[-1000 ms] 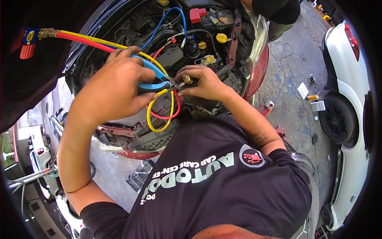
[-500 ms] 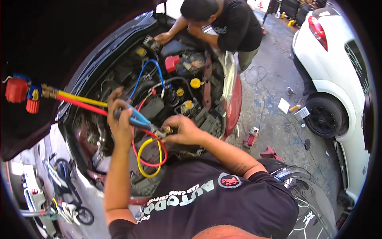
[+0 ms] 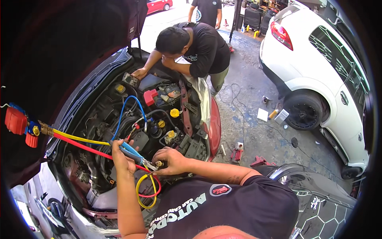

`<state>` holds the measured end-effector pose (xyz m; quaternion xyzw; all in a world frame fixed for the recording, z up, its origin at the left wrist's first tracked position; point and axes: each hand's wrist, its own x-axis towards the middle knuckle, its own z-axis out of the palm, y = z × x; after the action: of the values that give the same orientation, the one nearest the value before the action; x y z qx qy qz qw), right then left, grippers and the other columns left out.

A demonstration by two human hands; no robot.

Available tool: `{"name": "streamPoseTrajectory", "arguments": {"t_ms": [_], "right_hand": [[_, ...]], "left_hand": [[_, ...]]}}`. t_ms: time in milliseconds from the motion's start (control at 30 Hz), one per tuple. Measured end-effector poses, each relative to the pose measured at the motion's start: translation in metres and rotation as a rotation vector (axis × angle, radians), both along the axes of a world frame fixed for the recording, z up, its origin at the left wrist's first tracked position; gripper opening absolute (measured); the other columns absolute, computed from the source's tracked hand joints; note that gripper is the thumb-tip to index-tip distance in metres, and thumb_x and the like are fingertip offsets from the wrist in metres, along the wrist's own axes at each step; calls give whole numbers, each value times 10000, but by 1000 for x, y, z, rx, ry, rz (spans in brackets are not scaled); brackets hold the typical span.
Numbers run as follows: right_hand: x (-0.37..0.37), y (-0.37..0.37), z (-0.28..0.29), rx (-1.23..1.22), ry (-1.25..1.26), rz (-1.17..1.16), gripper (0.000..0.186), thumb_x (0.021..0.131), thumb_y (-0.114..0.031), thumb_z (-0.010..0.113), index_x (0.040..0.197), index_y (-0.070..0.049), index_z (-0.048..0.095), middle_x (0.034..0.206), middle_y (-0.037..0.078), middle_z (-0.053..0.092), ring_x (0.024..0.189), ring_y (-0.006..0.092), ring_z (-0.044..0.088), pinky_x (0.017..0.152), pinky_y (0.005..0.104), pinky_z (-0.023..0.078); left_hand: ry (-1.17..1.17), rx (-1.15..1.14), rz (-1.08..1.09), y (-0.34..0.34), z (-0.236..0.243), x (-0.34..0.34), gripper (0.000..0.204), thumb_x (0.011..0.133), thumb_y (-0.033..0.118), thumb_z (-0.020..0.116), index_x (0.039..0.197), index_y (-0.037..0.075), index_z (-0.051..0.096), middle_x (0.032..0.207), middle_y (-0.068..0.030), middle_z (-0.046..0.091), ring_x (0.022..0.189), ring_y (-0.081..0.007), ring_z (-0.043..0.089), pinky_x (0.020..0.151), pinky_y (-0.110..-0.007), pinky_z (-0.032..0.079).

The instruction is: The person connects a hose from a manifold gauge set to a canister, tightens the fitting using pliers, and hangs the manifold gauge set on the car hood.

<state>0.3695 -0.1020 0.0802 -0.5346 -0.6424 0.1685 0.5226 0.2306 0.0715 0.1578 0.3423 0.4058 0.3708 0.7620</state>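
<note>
My left hand (image 3: 123, 158) is closed around the blue handles of a pair of pliers (image 3: 134, 154). The pliers' metal jaws reach a small brass fitting (image 3: 159, 163), which my right hand (image 3: 174, 161) grips by its fingers; whether the jaws clamp it is unclear. A yellow hose (image 3: 140, 187) loops below the jaws, beside a red hose (image 3: 89, 148). Both run left to a valve manifold (image 3: 34, 129) with red knobs, beneath the raised hood. Behind my hands, a blue hose (image 3: 121, 115) curves through the engine bay.
Across the open engine bay (image 3: 139, 140), a person (image 3: 207, 47) leans in, holding a small dark box-shaped part (image 3: 130, 79). Another person (image 3: 206, 12) stands farther back. A white car (image 3: 314, 67) is parked at right. Cables and a red jack (image 3: 237, 152) lie on the floor.
The view has shifted, showing more of the background and the second person. My left hand has lowered on the plier handles, which are spread more apart. My right hand still grips the fitting.
</note>
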Motion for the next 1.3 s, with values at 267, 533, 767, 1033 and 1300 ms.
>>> {"name": "streamPoseTrajectory", "arguments": {"t_ms": [267, 533, 767, 1033, 1300], "right_hand": [[-12, 1, 10, 3, 51, 13, 565, 732, -339, 976, 1111, -26, 698, 1180, 164, 720, 1084, 356, 716, 962, 429, 570], [-6, 3, 14, 25, -46, 16, 539, 692, -282, 990, 1089, -9, 750, 1088, 149, 767, 1045, 338, 730, 942, 428, 576], [-6, -4, 30, -53, -227, 126, 711, 616, -365, 989, 1172, -18, 712, 1217, 139, 708, 1166, 350, 652, 989, 443, 543], [-11, -14, 26, -170, -200, 148, 723, 626, -295, 963, 1230, -21, 674, 1281, 151, 655, 1222, 375, 610, 1043, 469, 531], [-26, -20, 27, -167, -163, 21, 679, 615, -257, 944, 1206, -43, 687, 1214, 146, 665, 1160, 385, 622, 1013, 470, 540]], "left_hand": [[-9, 1, -68, -19, -6, 21, 429, 866, 429, 844, 1133, 171, 629, 810, 13, 569, 723, -130, 591, 647, -297, 493], [-45, 69, -200, 0, 6, 23, 352, 872, 339, 816, 1063, 87, 661, 1021, -85, 729, 934, -239, 734, 853, -380, 595], [118, 59, -83, -16, 15, 16, 460, 853, 500, 843, 997, 107, 653, 874, -41, 668, 761, -170, 687, 661, -339, 578], [121, 57, -8, -21, 16, 6, 650, 852, 703, 788, 1034, 95, 646, 857, -30, 662, 719, -172, 676, 626, -348, 573], [108, 4, -33, -18, 17, -9, 653, 898, 679, 709, 1109, 64, 652, 942, -67, 688, 889, -223, 705, 726, -466, 608]]}}
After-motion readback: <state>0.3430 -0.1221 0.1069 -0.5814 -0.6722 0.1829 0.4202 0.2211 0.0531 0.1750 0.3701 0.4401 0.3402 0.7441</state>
